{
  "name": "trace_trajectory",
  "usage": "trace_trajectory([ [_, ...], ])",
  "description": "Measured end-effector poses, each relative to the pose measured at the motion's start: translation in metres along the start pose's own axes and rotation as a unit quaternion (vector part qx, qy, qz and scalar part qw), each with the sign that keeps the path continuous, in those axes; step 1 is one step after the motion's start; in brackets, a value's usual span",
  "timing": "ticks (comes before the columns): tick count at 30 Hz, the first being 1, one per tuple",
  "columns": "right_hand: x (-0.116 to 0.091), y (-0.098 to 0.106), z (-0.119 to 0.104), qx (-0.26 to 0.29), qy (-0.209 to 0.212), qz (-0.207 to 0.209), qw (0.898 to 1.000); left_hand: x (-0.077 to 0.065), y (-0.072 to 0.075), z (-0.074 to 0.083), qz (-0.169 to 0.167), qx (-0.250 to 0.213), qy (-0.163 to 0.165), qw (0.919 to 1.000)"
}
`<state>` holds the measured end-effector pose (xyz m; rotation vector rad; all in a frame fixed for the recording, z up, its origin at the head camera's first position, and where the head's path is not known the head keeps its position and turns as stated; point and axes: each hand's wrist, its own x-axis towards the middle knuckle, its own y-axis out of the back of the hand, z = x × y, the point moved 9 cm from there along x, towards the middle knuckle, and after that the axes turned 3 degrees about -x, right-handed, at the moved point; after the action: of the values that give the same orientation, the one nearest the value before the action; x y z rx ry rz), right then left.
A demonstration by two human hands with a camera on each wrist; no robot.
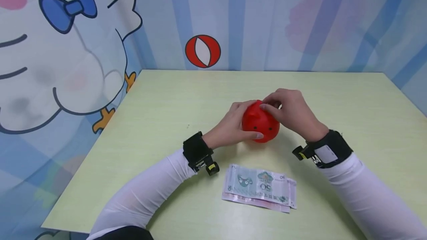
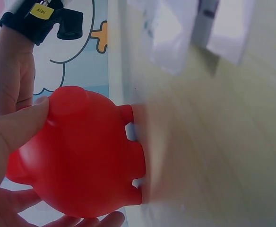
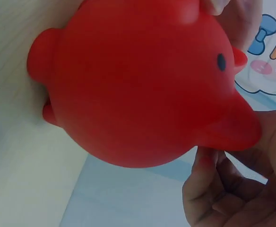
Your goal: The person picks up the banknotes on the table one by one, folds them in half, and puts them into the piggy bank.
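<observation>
A round red piggy bank (image 1: 260, 123) with small dark eyes faces me, its stubby feet (image 2: 137, 158) down at the tabletop. My left hand (image 1: 231, 125) grips it from the left, thumb across the front and fingers round the far side. At its top, my right hand (image 1: 293, 110) has thumb and fingers curled in at an ear (image 3: 237, 127); the fingertips are partly hidden behind the bank. Nearer to me lie overlapping banknotes (image 1: 257, 186), a greenish 50 on top of pinkish ones.
The pale yellow tabletop (image 1: 160, 121) ends at a back wall (image 1: 260, 21) with blue stripes and a printed ball. A cartoon panel (image 1: 66, 66) rises along the left edge. Both wrists carry black straps with small cameras.
</observation>
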<state>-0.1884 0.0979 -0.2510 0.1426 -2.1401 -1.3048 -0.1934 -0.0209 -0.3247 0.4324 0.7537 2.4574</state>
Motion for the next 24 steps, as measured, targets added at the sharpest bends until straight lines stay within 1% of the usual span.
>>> trace_trajectory([
  [3,-0.001,0.001,-0.006,-0.026,0.027,-0.018,0.999,0.0,-0.001,-0.001,-0.001,-0.002,0.003,1.0],
  [7,-0.003,0.0,-0.016,-0.061,0.062,-0.075,0.993,-0.001,-0.001,-0.001,-0.002,0.002,0.008,1.0],
  [9,-0.006,0.001,-0.022,-0.069,0.083,-0.1,0.989,-0.001,0.0,0.0,-0.001,0.004,0.009,1.0],
  [11,-0.007,0.003,-0.027,-0.073,0.101,-0.117,0.985,-0.001,0.001,0.002,0.0,0.006,0.008,1.0],
  [13,-0.009,0.004,-0.031,-0.074,0.109,-0.131,0.983,-0.002,0.002,0.003,0.001,0.007,0.006,1.0],
  [15,-0.01,0.003,-0.032,-0.077,0.105,-0.144,0.981,-0.002,0.002,0.003,0.002,0.008,0.005,0.9999],
  [19,-0.011,0.002,-0.031,-0.085,0.074,-0.165,0.98,-0.001,0.001,0.001,0.001,0.015,0.004,0.9999],
  [21,-0.012,0.004,-0.029,-0.09,0.057,-0.163,0.981,-0.001,0.001,0.001,-0.005,0.02,0.002,0.9998],
  [24,-0.014,0.016,-0.031,-0.106,0.04,-0.143,0.983,-0.002,0.004,0.006,-0.013,0.038,0.004,0.9992],
])
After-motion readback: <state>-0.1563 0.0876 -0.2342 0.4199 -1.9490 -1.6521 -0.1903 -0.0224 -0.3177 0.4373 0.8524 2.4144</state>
